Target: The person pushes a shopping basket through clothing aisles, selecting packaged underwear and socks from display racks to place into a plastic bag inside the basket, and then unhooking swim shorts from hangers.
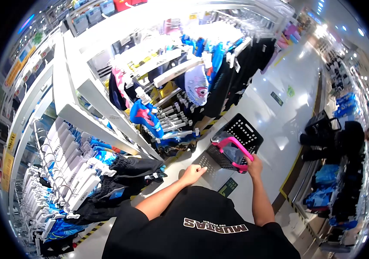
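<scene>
My right hand (255,166) is wrapped round the pink handle (243,150) of a black shopping basket (248,129) with a perforated wall. Something greyish and see-through (233,151) shows under the handle, too unclear to name. To the left of the basket, my left hand (193,175) is curled closed, and nothing shows in its fingers. Near that hand, dark shorts (135,166) hang at the end of a clothes rack.
White racks (106,112) with hanging swimwear stand at the left and ahead. A shiny aisle floor (275,125) runs off to the upper right. At the right, a person in dark clothes (348,140) is beside another black basket (322,123) and more clothing displays (325,185).
</scene>
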Demonstrator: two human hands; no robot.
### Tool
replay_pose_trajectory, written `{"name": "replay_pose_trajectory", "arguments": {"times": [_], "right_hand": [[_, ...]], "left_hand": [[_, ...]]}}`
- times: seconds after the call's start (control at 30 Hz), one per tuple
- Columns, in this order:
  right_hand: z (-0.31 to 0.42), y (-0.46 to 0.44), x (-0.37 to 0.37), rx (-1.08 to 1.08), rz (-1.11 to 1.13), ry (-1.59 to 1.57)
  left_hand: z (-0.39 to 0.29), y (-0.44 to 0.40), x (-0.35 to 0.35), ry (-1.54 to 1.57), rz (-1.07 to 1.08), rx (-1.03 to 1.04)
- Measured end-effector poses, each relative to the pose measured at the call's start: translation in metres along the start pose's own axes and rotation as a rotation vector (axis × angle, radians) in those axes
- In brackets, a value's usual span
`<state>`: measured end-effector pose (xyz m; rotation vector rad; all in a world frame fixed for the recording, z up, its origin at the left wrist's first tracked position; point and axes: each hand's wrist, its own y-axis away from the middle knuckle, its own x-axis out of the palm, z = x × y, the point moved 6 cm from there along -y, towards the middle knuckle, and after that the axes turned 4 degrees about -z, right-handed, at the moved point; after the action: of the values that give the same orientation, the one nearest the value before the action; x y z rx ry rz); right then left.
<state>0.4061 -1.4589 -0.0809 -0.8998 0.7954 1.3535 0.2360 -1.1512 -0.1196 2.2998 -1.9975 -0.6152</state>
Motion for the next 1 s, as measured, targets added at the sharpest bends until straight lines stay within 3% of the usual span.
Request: {"name": "replay_pose_trajectory", "arguments": {"times": [0.03,0.17,0.23,0.33,0.37,0.4,0.47,0.53,0.57,0.73,0.8,0.9,1.0], "right_hand": [[0.005,-0.008,-0.003,0.038,0.086,0.028],[0.043,-0.037,-0.013,-0.228,0.022,-0.075],[0.121,-0.052,-0.038,-0.353,-0.053,-0.256],[0.243,-0.075,-0.052,-0.261,0.33,-0.726],[0.288,-0.075,-0.061,-0.349,0.396,-0.814],[0.325,-0.074,-0.059,-0.323,0.519,-1.027],[0.386,-0.067,-0.053,-0.318,0.747,-1.29],[0.429,-0.059,-0.044,-0.254,0.896,-1.442],[0.446,-0.058,-0.041,-0.208,0.943,-1.47],[0.481,-0.059,-0.056,-0.099,1.179,-1.636],[0.477,-0.065,-0.063,-0.127,1.128,-1.658],[0.459,-0.071,-0.083,-0.212,1.081,-1.763],[0.417,-0.081,-0.097,-0.219,0.919,-1.818]], "left_hand": [[0.002,-0.007,-0.007,0.01,-0.02,0.02],[0.011,-0.018,-0.037,0.138,-0.204,0.032],[0.02,-0.018,-0.048,0.196,-0.2,-0.056],[0.019,-0.026,-0.062,0.378,-0.254,-0.051],[0.019,-0.029,-0.067,0.431,-0.284,-0.044],[0.009,-0.032,-0.078,0.463,-0.354,0.045],[-0.003,-0.04,-0.1,0.538,-0.573,-0.007],[-0.01,-0.051,-0.115,0.687,-0.659,-0.021],[-0.024,-0.046,-0.124,0.578,-0.766,0.058],[-0.066,-0.034,-0.146,0.697,-0.887,0.221],[-0.086,-0.023,-0.15,0.881,-0.989,0.272],[-0.084,-0.02,-0.154,0.969,-0.85,0.269],[-0.1,-0.011,-0.152,0.769,-0.839,0.404]]}}
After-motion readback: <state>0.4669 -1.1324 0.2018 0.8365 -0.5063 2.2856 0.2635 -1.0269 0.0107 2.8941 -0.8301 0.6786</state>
